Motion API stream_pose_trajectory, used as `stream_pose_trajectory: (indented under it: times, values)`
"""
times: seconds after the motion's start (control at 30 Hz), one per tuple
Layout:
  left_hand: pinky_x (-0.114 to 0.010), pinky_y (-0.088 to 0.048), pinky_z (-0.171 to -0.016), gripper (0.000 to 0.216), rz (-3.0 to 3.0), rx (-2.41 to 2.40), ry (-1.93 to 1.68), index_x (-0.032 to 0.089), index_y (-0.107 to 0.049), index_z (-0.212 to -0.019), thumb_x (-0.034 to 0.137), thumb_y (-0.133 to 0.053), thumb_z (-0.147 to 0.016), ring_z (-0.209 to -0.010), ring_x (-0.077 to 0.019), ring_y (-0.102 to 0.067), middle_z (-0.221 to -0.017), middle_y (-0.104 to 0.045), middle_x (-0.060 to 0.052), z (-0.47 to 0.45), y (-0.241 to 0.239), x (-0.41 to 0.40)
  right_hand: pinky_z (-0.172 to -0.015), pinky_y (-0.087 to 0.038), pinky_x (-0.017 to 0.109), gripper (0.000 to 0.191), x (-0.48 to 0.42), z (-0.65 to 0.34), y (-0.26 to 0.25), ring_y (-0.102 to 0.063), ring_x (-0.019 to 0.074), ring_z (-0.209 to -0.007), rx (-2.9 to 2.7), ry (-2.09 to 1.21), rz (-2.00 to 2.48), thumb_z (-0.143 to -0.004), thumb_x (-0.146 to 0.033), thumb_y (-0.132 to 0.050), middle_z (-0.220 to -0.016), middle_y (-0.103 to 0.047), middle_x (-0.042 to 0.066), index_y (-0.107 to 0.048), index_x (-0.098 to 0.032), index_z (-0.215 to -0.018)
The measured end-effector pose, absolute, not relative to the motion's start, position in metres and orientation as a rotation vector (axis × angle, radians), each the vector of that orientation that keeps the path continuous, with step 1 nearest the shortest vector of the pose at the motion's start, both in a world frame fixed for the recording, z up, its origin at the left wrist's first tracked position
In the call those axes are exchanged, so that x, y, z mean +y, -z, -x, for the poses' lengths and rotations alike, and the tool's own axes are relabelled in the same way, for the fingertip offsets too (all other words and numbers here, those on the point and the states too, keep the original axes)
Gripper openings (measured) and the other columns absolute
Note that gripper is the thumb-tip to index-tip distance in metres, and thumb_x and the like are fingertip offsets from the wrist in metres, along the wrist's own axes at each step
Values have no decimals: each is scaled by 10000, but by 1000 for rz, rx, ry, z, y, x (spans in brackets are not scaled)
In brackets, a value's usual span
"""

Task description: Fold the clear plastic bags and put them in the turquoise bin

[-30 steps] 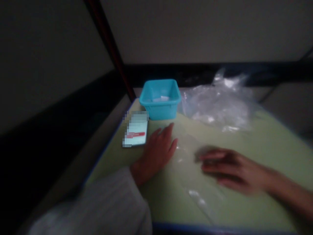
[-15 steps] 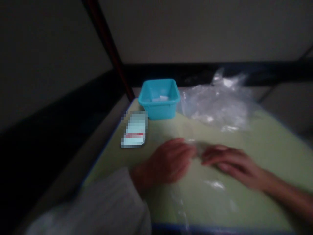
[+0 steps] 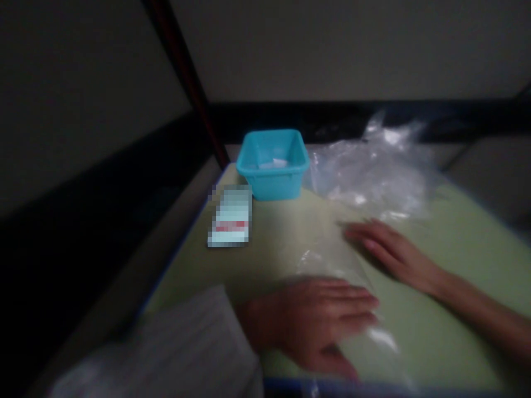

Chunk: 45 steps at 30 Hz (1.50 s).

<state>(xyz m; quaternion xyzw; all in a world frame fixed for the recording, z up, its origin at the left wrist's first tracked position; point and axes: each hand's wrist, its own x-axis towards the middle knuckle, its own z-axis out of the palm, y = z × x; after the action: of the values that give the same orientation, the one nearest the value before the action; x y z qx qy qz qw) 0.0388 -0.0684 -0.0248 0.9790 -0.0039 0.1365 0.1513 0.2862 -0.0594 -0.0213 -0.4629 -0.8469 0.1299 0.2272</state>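
Note:
A clear plastic bag (image 3: 332,264) lies flattened on the table, its outline faint apart from a few shiny creases. My left hand (image 3: 319,318) rests palm down across it, fingers stretched out and thumb apart. Farther back and to the right, my right hand (image 3: 390,249) lies low over the table by the bag's far edge. Its fingers reach left with the thumb a little apart, and nothing shows in them. Whether those fingertips press on the film is too blurred to make out.
A turquoise plastic basin (image 3: 276,185) with small pale pieces inside stands at the back of the yellow-green table (image 3: 468,309). A heap of crumpled clear plastic bags (image 3: 373,171) lies right of it. A pixelated, phone-like flat object (image 3: 231,215) lies at the left edge.
My left hand has moved nearer and to the right, opening from bent fingers to a flat palm on the bag. My right hand has shifted slightly farther back, away from the left.

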Motion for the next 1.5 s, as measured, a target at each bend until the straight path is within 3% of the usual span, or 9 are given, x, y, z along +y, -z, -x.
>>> stream_pose_trajectory:
  times: [0.13,0.3,0.5,0.7,0.93,1.13,1.37,1.43,1.5]
  values:
    - [-372,-356,-1097,414,-2872,159,-606,110,-561,-1185,402,-430,-923,-1238,-211,-500,-1273,-597,-107,-39,16,-63,-1081,-269,582,322,-57,-289,24,-571,257,-1151,-2314,-287,1346,-963,-322,-370,-1267,-607,74,-536,-233,-1225]
    - [-440,-490,-915,294,-2740,1218,-842,95,-591,-1091,176,-371,-914,-974,-243,-628,-993,-687,-134,-27,14,-33,-1056,-321,575,347,-58,-289,23,-590,266,-1122,-2276,-224,1426,-965,-346,-357,-1219,-634,111,-529,-180,-1217]
    - [-424,-499,-883,316,-2683,1313,-638,70,-555,-1137,87,-382,-874,-951,-238,-619,-993,-672,-135,-19,25,-12,-1038,-364,560,361,-61,-288,23,-589,263,-1125,-2333,-225,1381,-958,-319,-365,-1258,-613,102,-510,-184,-1260]
    - [-374,-465,-984,310,-2468,1085,-838,139,-528,-1190,188,-404,-909,-1132,-198,-582,-1211,-623,-115,-22,22,-23,-904,-520,454,391,-65,-289,20,-621,254,-1079,-2272,-232,1327,-955,-291,-365,-1241,-629,83,-483,-218,-1321]
    - [-438,-213,-1162,614,-2775,614,-387,111,-314,-1409,384,-487,-887,-1415,-235,-229,-1505,-296,-155,-25,21,-33,-1112,-210,552,665,-64,-284,24,-236,271,-1392,-2683,-175,1074,-953,-362,-411,-1540,-204,127,-81,-186,-1502]
    - [-419,-155,-1169,678,-2790,636,-284,116,-287,-1423,505,-447,-891,-1434,-226,-154,-1536,-213,-149,-24,29,-34,-1128,-182,528,712,-67,-282,30,-199,252,-1404,-2790,-96,1051,-960,-394,-396,-1537,-196,157,-1,-152,-1500]
    - [-452,-178,-1168,691,-2728,618,-361,112,-244,-1444,458,-472,-891,-1436,-227,-141,-1534,-216,-152,-24,25,-33,-1115,-198,542,728,-66,-284,24,-221,281,-1400,-2735,-130,1030,-941,-434,-416,-1542,-194,160,-50,-147,-1502]
    - [-450,-211,-1163,610,-2601,639,-505,125,-254,-1445,380,-426,-919,-1427,-214,-186,-1528,-242,-138,-23,18,-33,-1093,-248,543,677,-70,-284,16,-292,299,-1372,-2708,-133,952,-925,-441,-448,-1515,-285,163,-198,-149,-1482]
    - [-431,-279,-1142,486,-2355,679,-697,142,-368,-1396,339,-331,-953,-1385,-199,-309,-1480,-361,-116,-22,10,-33,-1024,-368,478,512,-78,-279,6,-454,279,-1254,-2699,-160,802,-914,-406,-486,-1369,-497,149,-433,-163,-1362]
